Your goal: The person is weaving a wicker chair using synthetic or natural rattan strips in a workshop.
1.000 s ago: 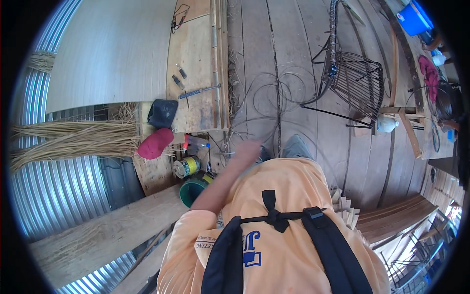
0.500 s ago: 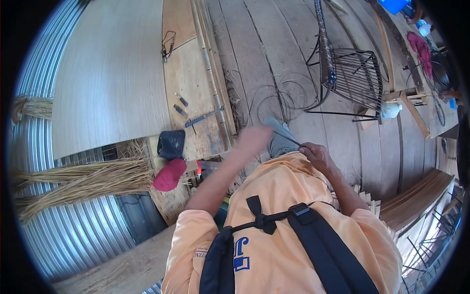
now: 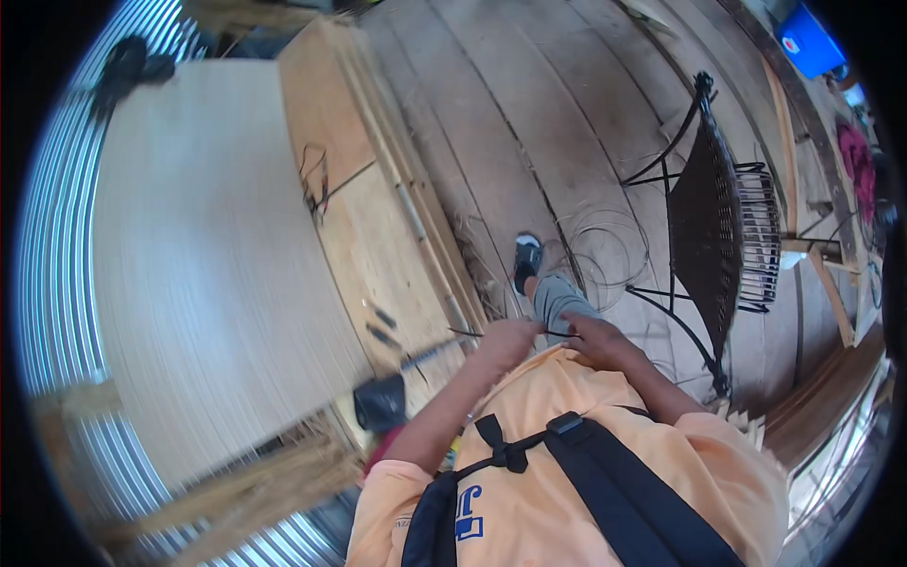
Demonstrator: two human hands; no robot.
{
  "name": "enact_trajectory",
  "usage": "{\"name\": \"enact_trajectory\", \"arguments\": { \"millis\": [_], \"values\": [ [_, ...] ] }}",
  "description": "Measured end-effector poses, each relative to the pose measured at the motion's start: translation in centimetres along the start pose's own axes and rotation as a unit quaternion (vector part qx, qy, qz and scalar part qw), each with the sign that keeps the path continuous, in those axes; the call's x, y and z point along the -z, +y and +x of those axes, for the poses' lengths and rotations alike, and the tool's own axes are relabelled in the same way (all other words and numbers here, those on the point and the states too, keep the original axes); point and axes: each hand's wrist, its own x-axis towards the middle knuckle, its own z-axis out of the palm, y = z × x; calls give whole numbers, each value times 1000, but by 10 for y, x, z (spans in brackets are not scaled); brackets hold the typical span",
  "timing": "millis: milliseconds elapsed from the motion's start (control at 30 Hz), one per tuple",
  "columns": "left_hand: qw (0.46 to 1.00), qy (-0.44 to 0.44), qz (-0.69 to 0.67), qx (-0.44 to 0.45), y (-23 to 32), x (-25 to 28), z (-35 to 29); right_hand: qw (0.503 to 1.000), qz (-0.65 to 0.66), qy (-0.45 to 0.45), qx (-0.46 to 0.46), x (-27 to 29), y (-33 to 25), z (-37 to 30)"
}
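A thin dark strip (image 3: 559,334) runs between my two hands at waist height, in front of the orange shirt. My left hand (image 3: 511,342) is closed around it, and one end sticks out past the knuckles to the left. My right hand (image 3: 595,342) pinches the strip close by on the right. Beyond my right hand, on the plank floor, stands a chair (image 3: 704,231) with a dark woven panel and black metal legs. A loose coil of thin strand (image 3: 612,248) lies on the floor between my leg and the chair.
On my left is a workbench with a pale wood sheet (image 3: 208,265). Hand tools (image 3: 382,324), a red-and-black cable (image 3: 316,184) and a black pouch (image 3: 380,403) lie on its edge. A blue container (image 3: 810,42) stands far right, near wooden framing (image 3: 831,293).
My view has turned and moved, so the chair now shows its woven panel and the bench sits differently. My left hand, blurred before, has come nearer my body and my right hand.
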Motion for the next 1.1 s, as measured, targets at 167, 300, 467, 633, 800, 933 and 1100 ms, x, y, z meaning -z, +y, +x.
{"name": "enact_trajectory", "arguments": {
  "millis": [167,300,467,633,800,933,1100],
  "values": [
    [999,17,1,-35,-52,106,89,996,73,59,10,59,-37,59],
    [991,120,31,54,-147,159,151,994,66,91,9,93,-41,83],
    [989,-65,76,105,-198,209,180,956,93,247,-124,71,12,74],
    [961,-253,17,-113,-195,179,157,899,209,327,-205,8,2,104],
    [958,-262,40,-104,-185,197,209,800,343,389,-302,-25,-42,90],
    [905,-396,-117,99,-214,265,194,755,447,342,-335,-16,-93,112],
    [822,-478,-209,227,-218,331,173,785,475,269,-293,-18,-95,145]
  ]
}}
